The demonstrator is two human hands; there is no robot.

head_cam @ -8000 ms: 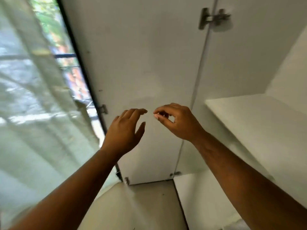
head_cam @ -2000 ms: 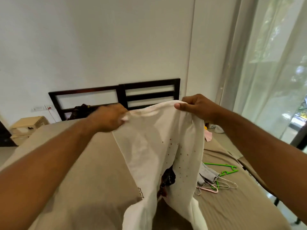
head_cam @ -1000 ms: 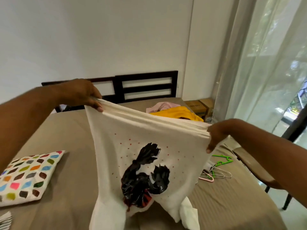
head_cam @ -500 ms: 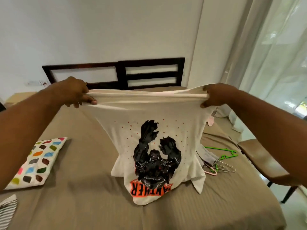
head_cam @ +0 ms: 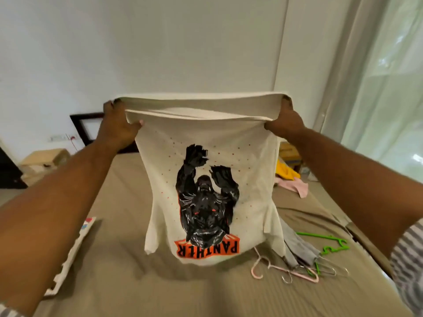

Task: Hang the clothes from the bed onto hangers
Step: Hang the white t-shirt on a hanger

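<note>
Panther T-shirt (head_cam: pixel 207 156) held upside down over the bed (head_cam: pixel 109 284), not yet hung.
The left hand (head_cam: pixel 116 131) and right hand (head_cam: pixel 285 122) grip its hem, fingers curled; hangers (head_cam: pixel 297 272) lie beside it, yellow and pink clothes (head_cam: pixel 287 173) wait beyond.

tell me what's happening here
A person holds a white panther T-shirt up over the bed, upside down, left hand and right hand each gripping its hem. It is not on a hanger yet. Green, pink and wire hangers lie on the bed to the right; yellow and pink clothes lie farther back.
</note>
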